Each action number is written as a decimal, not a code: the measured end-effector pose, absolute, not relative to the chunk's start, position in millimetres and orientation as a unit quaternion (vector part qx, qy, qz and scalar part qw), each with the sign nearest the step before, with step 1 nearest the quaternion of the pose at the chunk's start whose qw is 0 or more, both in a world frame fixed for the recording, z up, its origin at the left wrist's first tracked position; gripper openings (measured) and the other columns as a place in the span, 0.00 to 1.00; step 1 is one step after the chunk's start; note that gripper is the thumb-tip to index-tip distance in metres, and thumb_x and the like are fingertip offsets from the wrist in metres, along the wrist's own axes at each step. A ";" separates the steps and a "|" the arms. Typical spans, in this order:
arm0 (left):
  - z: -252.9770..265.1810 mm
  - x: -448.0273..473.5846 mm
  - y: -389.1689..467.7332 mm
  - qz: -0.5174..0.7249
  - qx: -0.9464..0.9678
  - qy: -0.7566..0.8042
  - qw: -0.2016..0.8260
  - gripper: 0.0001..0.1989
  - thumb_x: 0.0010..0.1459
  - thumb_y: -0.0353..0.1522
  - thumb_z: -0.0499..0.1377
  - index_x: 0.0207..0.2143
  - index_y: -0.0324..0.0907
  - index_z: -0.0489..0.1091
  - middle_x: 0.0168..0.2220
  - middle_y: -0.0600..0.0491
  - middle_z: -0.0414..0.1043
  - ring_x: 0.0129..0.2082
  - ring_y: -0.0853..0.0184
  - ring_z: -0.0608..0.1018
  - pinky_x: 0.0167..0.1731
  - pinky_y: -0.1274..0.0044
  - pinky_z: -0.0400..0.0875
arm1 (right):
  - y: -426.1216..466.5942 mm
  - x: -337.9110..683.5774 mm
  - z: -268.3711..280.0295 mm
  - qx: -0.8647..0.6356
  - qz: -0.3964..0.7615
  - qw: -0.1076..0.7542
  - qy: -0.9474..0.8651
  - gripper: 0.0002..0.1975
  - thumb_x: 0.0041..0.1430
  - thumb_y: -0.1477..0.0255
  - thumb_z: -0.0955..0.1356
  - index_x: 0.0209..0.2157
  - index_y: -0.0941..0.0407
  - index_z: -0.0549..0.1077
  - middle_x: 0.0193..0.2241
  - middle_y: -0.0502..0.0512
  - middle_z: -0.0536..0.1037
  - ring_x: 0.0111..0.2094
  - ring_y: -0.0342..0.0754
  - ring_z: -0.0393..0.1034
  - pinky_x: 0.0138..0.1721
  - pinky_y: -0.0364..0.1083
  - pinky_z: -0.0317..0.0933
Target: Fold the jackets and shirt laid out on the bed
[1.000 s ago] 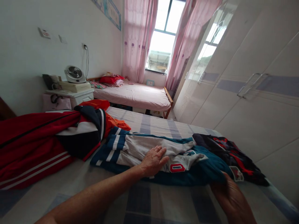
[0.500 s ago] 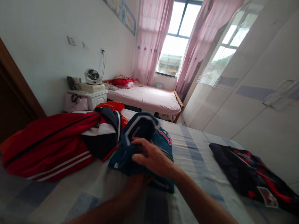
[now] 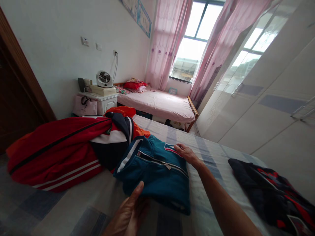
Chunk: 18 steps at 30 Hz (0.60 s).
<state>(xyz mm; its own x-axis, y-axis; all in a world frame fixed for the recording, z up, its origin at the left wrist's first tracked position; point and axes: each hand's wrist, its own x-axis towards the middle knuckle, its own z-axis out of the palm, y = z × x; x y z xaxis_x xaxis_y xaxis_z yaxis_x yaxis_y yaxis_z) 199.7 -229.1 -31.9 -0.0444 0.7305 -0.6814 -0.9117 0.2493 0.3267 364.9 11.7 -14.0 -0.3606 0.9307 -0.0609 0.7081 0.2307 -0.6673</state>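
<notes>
A teal zip-up jacket (image 3: pixel 157 183) lies folded on the bed in front of me, its metal zipper running across the top and its collar, edged with a white stripe, at the left. My left hand (image 3: pixel 131 208) is at the near edge, thumb over the fabric and fingers partly hidden beneath it. On the far right side, my right hand (image 3: pixel 185 153) has its fingers curled on the cloth by a white and red letter patch (image 3: pixel 169 148), partly covering it.
Red clothing with white stripes (image 3: pixel 64 147) is heaped at the left, touching the jacket. Folded dark clothing with red print (image 3: pixel 268 186) lies to the right on the checked bedsheet (image 3: pixel 209 183). Beyond stand a pink bed (image 3: pixel 162 101), a small fan (image 3: pixel 104 78) and white wardrobes (image 3: pixel 246 121).
The jacket's collar, raised and bunched before, now lies flatter with the zipper facing up. My right hand has moved right to the far side; my left hand now shows at the near edge.
</notes>
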 end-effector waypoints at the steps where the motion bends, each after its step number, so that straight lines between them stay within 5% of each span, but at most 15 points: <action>1: -31.1 201.0 -224.2 0.606 -0.105 0.403 0.678 0.20 0.54 0.35 0.62 0.50 0.45 0.68 0.49 0.50 0.74 0.49 0.62 0.76 0.57 0.68 0.62 | 16.1 368.2 -16.4 -0.527 0.336 0.170 -0.761 0.20 0.56 0.55 0.64 0.41 0.55 0.74 0.42 0.56 0.76 0.45 0.52 0.69 0.46 0.48 0.60; 6: -33.9 207.3 -206.0 0.620 -0.073 0.444 0.642 0.26 0.49 0.32 0.66 0.52 0.44 0.66 0.50 0.50 0.74 0.44 0.62 0.78 0.48 0.70 0.72 | 18.9 378.3 -22.3 -0.502 0.460 0.168 -0.712 0.23 0.48 0.51 0.67 0.33 0.58 0.74 0.27 0.52 0.76 0.28 0.45 0.69 0.28 0.43 0.62; 13: -16.8 208.6 -198.4 0.667 0.015 0.457 0.589 0.20 0.54 0.33 0.62 0.50 0.43 0.68 0.47 0.49 0.75 0.43 0.61 0.78 0.40 0.73 0.76 | -30.5 413.9 20.2 -0.429 0.615 0.276 -0.601 0.18 0.45 0.59 0.72 0.34 0.58 0.72 0.25 0.50 0.77 0.25 0.42 0.70 0.29 0.42 0.65; 18: 15.3 204.5 -176.0 0.642 0.165 0.448 0.600 0.17 0.53 0.37 0.61 0.44 0.38 0.72 0.40 0.46 0.78 0.36 0.60 0.80 0.36 0.72 0.76 | -98.8 455.3 55.6 -0.435 0.607 0.393 -0.537 0.17 0.47 0.63 0.73 0.37 0.57 0.70 0.27 0.50 0.77 0.24 0.41 0.71 0.27 0.40 0.65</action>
<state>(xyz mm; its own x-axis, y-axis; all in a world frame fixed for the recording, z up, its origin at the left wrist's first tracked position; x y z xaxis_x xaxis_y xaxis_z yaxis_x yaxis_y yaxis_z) 204.5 -176.0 15.3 -0.2250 0.9182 -0.3259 -0.6217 0.1222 0.7737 455.3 -98.8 55.6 -0.3135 0.9438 -0.1046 -0.0097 -0.1133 -0.9935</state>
